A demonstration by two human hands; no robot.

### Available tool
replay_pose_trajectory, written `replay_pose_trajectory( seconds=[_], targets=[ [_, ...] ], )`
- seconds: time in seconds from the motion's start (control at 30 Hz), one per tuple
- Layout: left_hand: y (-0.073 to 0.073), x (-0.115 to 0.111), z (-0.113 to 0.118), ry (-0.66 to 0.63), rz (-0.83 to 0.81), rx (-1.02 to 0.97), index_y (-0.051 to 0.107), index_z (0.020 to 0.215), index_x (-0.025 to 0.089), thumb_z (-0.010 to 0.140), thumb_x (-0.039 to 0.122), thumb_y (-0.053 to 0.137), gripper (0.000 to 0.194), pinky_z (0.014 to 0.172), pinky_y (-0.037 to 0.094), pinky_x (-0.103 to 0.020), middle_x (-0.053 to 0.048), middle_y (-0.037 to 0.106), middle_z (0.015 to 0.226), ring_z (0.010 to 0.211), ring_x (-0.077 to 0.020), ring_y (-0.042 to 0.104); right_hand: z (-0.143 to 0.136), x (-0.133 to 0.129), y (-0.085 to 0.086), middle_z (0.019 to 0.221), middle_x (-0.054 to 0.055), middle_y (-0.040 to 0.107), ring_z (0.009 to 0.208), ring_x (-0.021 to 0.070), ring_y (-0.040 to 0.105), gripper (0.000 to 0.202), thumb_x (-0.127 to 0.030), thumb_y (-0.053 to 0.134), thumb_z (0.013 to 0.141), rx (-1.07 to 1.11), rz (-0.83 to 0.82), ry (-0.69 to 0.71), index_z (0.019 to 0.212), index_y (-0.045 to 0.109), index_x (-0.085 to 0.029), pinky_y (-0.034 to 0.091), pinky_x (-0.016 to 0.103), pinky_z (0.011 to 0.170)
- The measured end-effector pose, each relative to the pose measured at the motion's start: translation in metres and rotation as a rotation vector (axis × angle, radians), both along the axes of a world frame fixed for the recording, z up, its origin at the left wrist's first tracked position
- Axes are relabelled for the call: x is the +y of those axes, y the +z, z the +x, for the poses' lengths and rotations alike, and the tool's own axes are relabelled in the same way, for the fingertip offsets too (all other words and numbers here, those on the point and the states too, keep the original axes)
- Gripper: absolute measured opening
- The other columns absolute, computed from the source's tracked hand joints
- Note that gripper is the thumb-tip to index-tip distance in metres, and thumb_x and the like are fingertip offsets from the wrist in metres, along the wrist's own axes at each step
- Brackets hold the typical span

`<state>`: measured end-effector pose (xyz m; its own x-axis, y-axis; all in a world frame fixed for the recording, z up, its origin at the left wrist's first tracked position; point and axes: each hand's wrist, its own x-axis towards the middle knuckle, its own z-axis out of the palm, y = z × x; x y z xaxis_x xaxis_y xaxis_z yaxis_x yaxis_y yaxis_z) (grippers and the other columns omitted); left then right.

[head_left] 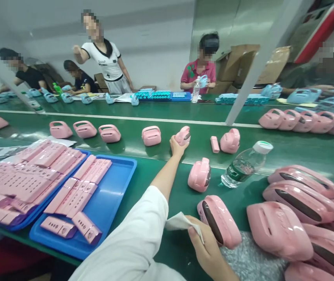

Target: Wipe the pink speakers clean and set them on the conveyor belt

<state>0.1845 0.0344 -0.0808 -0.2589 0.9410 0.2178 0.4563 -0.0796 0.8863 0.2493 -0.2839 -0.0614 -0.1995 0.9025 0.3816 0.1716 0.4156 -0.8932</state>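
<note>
My left arm, in a white sleeve, reaches out over the green line, and my left hand (178,147) is wrapped round a pink plastic housing with a handle (183,136). Close to me, my right hand (206,246) pinches a folded white cloth (181,221). Beside that hand lies another pink housing (224,222) with a dark oval panel, on the edge of a grey mat (254,255). One more pink housing (199,175) stands between my two hands. Farther right are a small pink block (214,144) and an upright pink housing (230,141).
Blue trays (128,166) of pink rectangular parts (82,187) lie at the left. A clear water bottle (244,166) stands right of centre, near piled pink housings (281,230). Several people work across the line among light-blue housings (303,95). A white post (244,74) rises behind.
</note>
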Motion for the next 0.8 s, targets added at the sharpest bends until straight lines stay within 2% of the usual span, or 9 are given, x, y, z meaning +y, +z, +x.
replay_pose_trajectory(
  seconds=[0.1, 0.2, 0.3, 0.37, 0.47, 0.57, 0.67, 0.73, 0.8],
  targets=[
    [-0.003, -0.009, -0.003, 0.021, -0.1, 0.1, 0.041, 0.129, 0.015, 0.064, 0.034, 0.087, 0.082, 0.104, 0.04, -0.032, -0.018, 0.053, 0.131, 0.125, -0.0265, 0.053, 0.004, -0.007, -0.012, 0.101, 0.01, 0.077, 0.095, 0.0229, 0.073, 0.039, -0.041, 0.043, 0.099, 0.019, -0.095, -0.05, 0.107, 0.076, -0.022, 0.059, 0.029, 0.087],
    [0.004, -0.021, -0.005, -0.008, -0.211, 0.201, 0.047, 0.126, 0.011, 0.06, 0.042, 0.09, 0.085, 0.103, 0.042, -0.032, -0.018, 0.058, 0.127, 0.123, -0.028, 0.055, 0.004, -0.014, -0.016, 0.103, 0.011, 0.076, 0.103, 0.0281, 0.071, 0.045, -0.053, 0.046, 0.095, 0.04, -0.24, -0.11, 0.102, 0.077, -0.02, 0.056, 0.038, 0.096],
    [0.024, -0.035, -0.012, -0.031, -0.308, 0.305, 0.053, 0.125, 0.011, 0.074, 0.042, 0.081, 0.065, 0.103, 0.045, -0.041, -0.017, 0.059, 0.128, 0.122, -0.0289, 0.056, 0.004, -0.02, -0.011, 0.101, 0.013, 0.076, 0.104, 0.0328, 0.069, 0.057, -0.066, 0.048, 0.089, 0.036, -0.407, -0.24, 0.095, 0.077, -0.017, 0.053, 0.043, 0.099],
    [0.043, -0.049, -0.031, -0.038, -0.347, 0.373, 0.057, 0.124, 0.014, 0.087, 0.038, 0.068, 0.046, 0.098, 0.049, -0.047, -0.014, 0.058, 0.13, 0.117, -0.0272, 0.058, 0.005, -0.022, -0.007, 0.101, 0.014, 0.075, 0.104, 0.0345, 0.068, 0.062, -0.071, 0.05, 0.085, 0.018, -0.517, -0.375, 0.095, 0.075, -0.015, 0.054, 0.044, 0.097],
    [0.072, -0.077, -0.092, -0.006, -0.354, 0.478, 0.059, 0.123, 0.014, 0.091, 0.034, 0.064, 0.038, 0.098, 0.051, -0.046, -0.014, 0.058, 0.13, 0.116, -0.0258, 0.059, 0.008, -0.024, -0.005, 0.107, 0.014, 0.074, 0.112, 0.0344, 0.065, 0.065, -0.073, 0.054, 0.081, 0.09, -0.625, -0.518, 0.098, 0.074, -0.013, 0.052, 0.04, 0.099],
    [0.089, -0.113, -0.175, 0.208, -0.428, 0.57, 0.057, 0.126, 0.016, 0.092, 0.033, 0.063, 0.039, 0.099, 0.049, -0.052, -0.012, 0.055, 0.135, 0.12, -0.0279, 0.056, 0.007, -0.021, -0.008, 0.109, 0.015, 0.074, 0.119, 0.034, 0.062, 0.072, -0.077, 0.058, 0.075, 0.277, -0.723, -0.542, 0.103, 0.073, -0.012, 0.051, 0.039, 0.101],
    [0.084, -0.148, -0.241, 0.441, -0.518, 0.571, 0.057, 0.127, 0.016, 0.092, 0.034, 0.062, 0.039, 0.099, 0.05, -0.052, -0.012, 0.056, 0.134, 0.119, -0.0281, 0.057, 0.002, -0.013, -0.007, 0.107, 0.013, 0.075, 0.118, 0.0338, 0.063, 0.077, -0.077, 0.067, 0.066, 0.535, -0.883, -0.517, 0.109, 0.07, -0.013, 0.056, 0.04, 0.094],
    [0.073, -0.164, -0.266, 0.492, -0.512, 0.539, 0.056, 0.128, 0.016, 0.092, 0.034, 0.062, 0.04, 0.098, 0.05, -0.052, -0.012, 0.056, 0.133, 0.118, -0.0276, 0.057, -0.002, -0.007, -0.002, 0.104, 0.011, 0.076, 0.113, 0.0332, 0.066, 0.077, -0.074, 0.074, 0.06, 0.705, -0.968, -0.431, 0.109, 0.069, -0.015, 0.059, 0.04, 0.089],
    [0.063, -0.172, -0.278, 0.469, -0.472, 0.483, 0.056, 0.127, 0.016, 0.093, 0.035, 0.062, 0.04, 0.096, 0.052, -0.05, -0.012, 0.057, 0.131, 0.116, -0.0268, 0.059, -0.006, -0.001, 0.004, 0.099, 0.01, 0.077, 0.108, 0.0331, 0.069, 0.072, -0.065, 0.082, 0.055, 0.807, -1.025, -0.338, 0.106, 0.07, -0.016, 0.06, 0.04, 0.089]
  ],
)
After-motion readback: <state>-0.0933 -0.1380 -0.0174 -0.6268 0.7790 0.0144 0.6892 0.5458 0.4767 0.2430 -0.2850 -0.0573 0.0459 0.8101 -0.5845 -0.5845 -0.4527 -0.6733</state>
